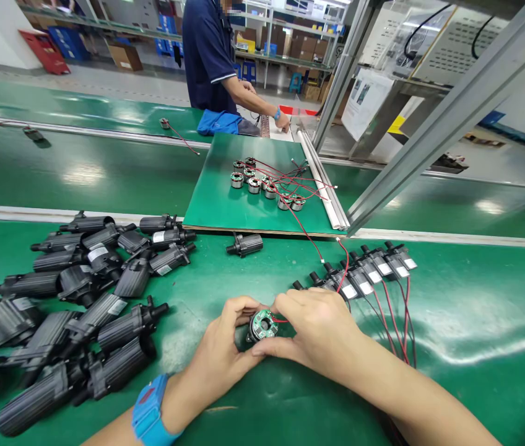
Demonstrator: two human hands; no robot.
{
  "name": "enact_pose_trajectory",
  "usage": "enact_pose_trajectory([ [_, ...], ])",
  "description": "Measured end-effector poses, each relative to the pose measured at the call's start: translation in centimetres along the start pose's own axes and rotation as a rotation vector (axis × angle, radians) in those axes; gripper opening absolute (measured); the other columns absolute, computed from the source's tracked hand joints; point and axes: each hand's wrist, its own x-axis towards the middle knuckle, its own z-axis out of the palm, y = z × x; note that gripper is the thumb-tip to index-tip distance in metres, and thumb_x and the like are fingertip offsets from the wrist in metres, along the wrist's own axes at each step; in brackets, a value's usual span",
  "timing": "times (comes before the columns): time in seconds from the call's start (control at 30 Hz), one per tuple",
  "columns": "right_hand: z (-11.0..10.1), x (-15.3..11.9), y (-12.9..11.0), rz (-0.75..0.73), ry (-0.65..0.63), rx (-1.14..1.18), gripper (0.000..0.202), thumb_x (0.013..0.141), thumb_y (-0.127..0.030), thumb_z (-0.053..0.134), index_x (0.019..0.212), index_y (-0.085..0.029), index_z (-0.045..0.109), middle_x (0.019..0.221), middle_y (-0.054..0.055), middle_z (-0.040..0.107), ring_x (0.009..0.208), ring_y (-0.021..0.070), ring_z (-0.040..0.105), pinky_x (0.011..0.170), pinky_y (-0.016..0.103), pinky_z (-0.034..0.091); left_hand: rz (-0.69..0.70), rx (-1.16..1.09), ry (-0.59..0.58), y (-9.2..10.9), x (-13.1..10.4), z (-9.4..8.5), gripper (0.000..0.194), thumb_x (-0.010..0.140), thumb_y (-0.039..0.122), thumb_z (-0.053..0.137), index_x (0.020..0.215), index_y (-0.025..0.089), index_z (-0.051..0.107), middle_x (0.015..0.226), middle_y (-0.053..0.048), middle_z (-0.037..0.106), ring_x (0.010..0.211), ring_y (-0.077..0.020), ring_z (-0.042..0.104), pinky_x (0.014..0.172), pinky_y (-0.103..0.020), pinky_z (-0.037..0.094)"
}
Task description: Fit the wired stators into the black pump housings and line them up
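My left hand and right hand meet over the green tabletop, fingers of both closed around a small black pump body whose round circuit board faces up. Finished pumps with red leads line up just beyond; empty housings lie piled at left.

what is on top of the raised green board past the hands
On the raised green board lie small round silver motor cores with thin red wires trailing off its near edge. What lies beneath the board is hidden.
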Motion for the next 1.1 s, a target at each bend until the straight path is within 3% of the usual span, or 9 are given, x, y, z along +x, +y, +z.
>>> enact_pose_trajectory([
  [0.17,0.2,-0.1,-0.1,0.010,-0.058,0.021,0.066,0.080,-0.082,0.052,0.105,-0.022,0.062,0.079,-0.001,0.067,0.067,0.0173,0.064,0.060,0.032,0.036,0.130,0.098,0.034,-0.6,-0.2,0.0,0.045,0.088,0.041,0.072,0.122,0.030,0.046,0.112,-0.005,0.069,0.099,-0.0210,0.072,0.084,-0.031,0.060],
  [0.27,-0.3,-0.3,0.0,-0.036,-0.118,0.061,0.050,0.086,-0.069,0.059,0.112,-0.026,0.061,0.084,-0.003,0.065,0.067,0.0145,0.062,0.059,0.031,0.035,0.217,0.191,-0.004,-0.2,-0.1,-0.2,0.027,0.093,0.028,0.065,0.116,0.030,0.052,0.118,-0.006,0.067,0.102,-0.0189,0.069,0.084,-0.028,0.058],
  [0.37,-0.5,-0.5,0.0,-0.068,-0.144,0.071,0.038,0.091,-0.059,0.062,0.110,-0.026,0.064,0.080,-0.004,0.062,0.065,0.0129,0.059,0.057,0.030,0.035,0.280,0.306,-0.066,0.5,-0.1,-0.6,0.024,0.095,0.018,0.058,0.116,0.030,0.060,0.126,-0.006,0.062,0.106,-0.0169,0.067,0.087,-0.025,0.057],
  [0.5,-0.4,-0.7,-0.3,-0.121,-0.075,0.019,0.032,0.099,-0.051,0.055,0.115,-0.025,0.063,0.077,-0.003,0.060,0.064,0.0133,0.058,0.057,0.032,0.034,0.410,0.506,0.001,1.0,-0.2,-1.1,0.020,0.093,0.017,0.059,0.110,0.026,0.066,0.132,-0.011,0.058,0.113,-0.0215,0.065,0.090,-0.027,0.057],
  [0.63,-0.3,-0.4,-0.6,-0.105,-0.149,-0.118,0.031,0.101,-0.047,0.052,0.120,-0.023,0.060,0.077,-0.003,0.061,0.062,0.0134,0.058,0.055,0.033,0.033,0.286,0.565,-0.052,0.9,0.4,-1.0,0.014,0.094,0.016,0.053,0.093,0.024,0.064,0.127,-0.010,0.062,0.101,-0.0192,0.070,0.079,-0.026,0.059],
  [0.73,-1.4,-0.7,-0.9,-0.059,-0.154,-0.239,0.035,0.096,-0.047,0.060,0.121,-0.022,0.060,0.078,-0.001,0.062,0.064,0.0156,0.059,0.054,0.033,0.033,0.229,0.476,-0.070,0.7,0.7,-0.8,0.020,0.097,0.020,0.052,0.113,0.027,0.059,0.129,-0.009,0.062,0.108,-0.0206,0.069,0.088,-0.030,0.059],
  [0.87,-3.8,-3.4,-1.1,-0.010,-0.178,-0.372,0.007,0.092,-0.022,0.062,0.099,-0.021,0.066,0.071,0.001,0.061,0.058,0.0178,0.060,0.048,0.035,0.031,0.033,0.238,-0.079,0.9,0.7,-1.1,0.040,0.093,0.031,0.063,0.126,0.027,0.041,0.123,-0.009,0.067,0.111,-0.0223,0.068,0.091,-0.034,0.057],
  [0.97,-5.4,-5.8,-1.3,-0.082,-0.367,-0.342,0.007,0.091,-0.029,0.065,0.087,-0.023,0.064,0.067,-0.001,0.063,0.049,0.0189,0.059,0.043,0.039,0.029,-0.148,0.158,-0.270,1.8,0.9,-1.9,0.037,0.091,0.037,0.064,0.121,0.027,0.045,0.117,-0.005,0.070,0.105,-0.0231,0.070,0.085,-0.034,0.057],
  [1.1,-5.4,-7.0,-1.7,-0.071,-0.447,-0.191,0.032,0.089,-0.041,0.069,0.114,-0.022,0.063,0.084,-0.001,0.070,0.066,0.0208,0.068,0.046,0.036,0.043,-0.158,0.183,-0.470,2.5,1.1,-2.3,0.032,0.091,0.035,0.062,0.122,0.030,0.060,0.127,-0.004,0.068,0.117,-0.0254,0.065,0.099,-0.038,0.051],
])
